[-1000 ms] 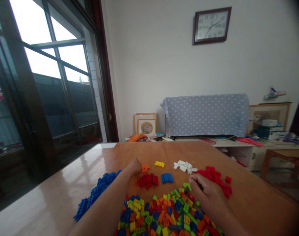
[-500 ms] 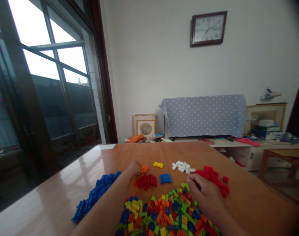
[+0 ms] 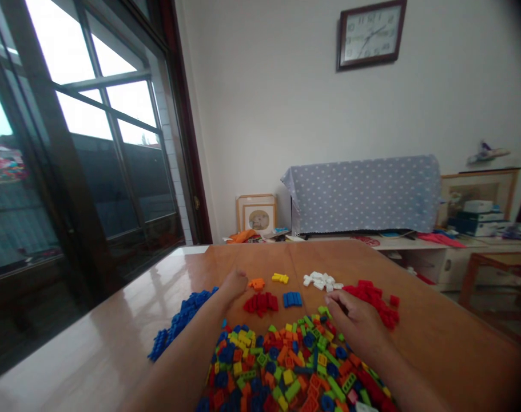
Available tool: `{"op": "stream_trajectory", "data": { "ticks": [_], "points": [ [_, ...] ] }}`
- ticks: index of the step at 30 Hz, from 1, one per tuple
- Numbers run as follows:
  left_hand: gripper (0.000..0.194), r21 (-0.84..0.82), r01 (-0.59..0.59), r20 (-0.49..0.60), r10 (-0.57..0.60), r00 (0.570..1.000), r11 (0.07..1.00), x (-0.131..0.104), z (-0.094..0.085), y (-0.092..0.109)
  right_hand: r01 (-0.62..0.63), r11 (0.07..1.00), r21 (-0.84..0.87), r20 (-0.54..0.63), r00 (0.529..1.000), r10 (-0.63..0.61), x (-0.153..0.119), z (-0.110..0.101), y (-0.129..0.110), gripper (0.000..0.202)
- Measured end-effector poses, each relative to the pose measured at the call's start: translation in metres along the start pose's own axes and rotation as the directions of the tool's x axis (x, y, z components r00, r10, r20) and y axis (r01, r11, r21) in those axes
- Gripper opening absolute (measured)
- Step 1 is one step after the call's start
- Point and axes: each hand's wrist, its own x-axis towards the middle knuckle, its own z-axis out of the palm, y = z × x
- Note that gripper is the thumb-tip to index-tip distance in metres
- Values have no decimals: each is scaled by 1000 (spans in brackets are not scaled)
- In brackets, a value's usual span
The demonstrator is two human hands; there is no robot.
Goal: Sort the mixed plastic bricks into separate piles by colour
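My left hand (image 3: 235, 285) is at the left end of a small orange brick group (image 3: 257, 284). Its fingers look curled, and whatever they may hold is hidden. My right hand (image 3: 357, 312) hovers or rests at the right, thumb and fingers drawn together; I cannot make out anything in them. It is between a group of white bricks (image 3: 321, 280), a pile of bright red bricks (image 3: 372, 294) and the large mixed-colour brick pile (image 3: 281, 360). Small groups of dark red bricks (image 3: 261, 303), blue bricks (image 3: 292, 299) and yellow bricks (image 3: 280, 278) lie between my hands.
A long heap of blue bricks (image 3: 181, 317) lies left of my left forearm, on the glossy wooden table (image 3: 329, 257). Beyond the table's far edge are a low white cabinet (image 3: 451, 269) and a dotted cloth cover (image 3: 363, 194). Dark-framed glass doors (image 3: 127, 154) are at the left.
My left hand has moved slightly left, off the orange bricks, and more of them shows. My right hand keeps nearly the same place. The view has tilted down a little.
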Motion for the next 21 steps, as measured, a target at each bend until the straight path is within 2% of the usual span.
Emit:
{"op": "stream_trajectory", "data": {
  "ticks": [3, 6, 8, 11, 14, 16, 19, 21],
  "points": [
    [29, -81, 162, -82, -168, 982, 984, -17, 1, 3, 8, 1000, -16, 31, 999, -7, 0, 4, 4, 35],
    [25, -143, 171, -84, -185, 979, 975, -38, 1, 13, 19, 999, -36, 78, 997, -16, 0, 8, 6, 33],
    [24, -182, 125, -54, -137, 989, 975, -54, 1, 25, 33, 998, -44, 110, 994, -28, 0, 10, 7, 32],
    [29, -281, -64, 31, 76, 997, 958, -77, 5, 50, 38, 998, -41, 131, 991, -32, -1, 13, 8, 32],
    [51, -233, -186, 61, 205, 977, 954, -96, 13, 77, 32, 999, -42, 129, 991, -26, -1, 15, 8, 32],
    [68, -207, -295, 118, 323, 939, 933, -105, 20, 90, 42, 998, -45, 131, 991, -36, -2, 16, 6, 31],
    [83, -144, -330, 182, 353, 918, 933, -109, 30, 98, 62, 997, -43, 150, 987, -55, -3, 16, 3, 31],
    [77, -135, -299, 196, 321, 927, 945, -109, 32, 97, 61, 997, -38, 165, 985, -54, -3, 16, 1, 31]
  ]
}}
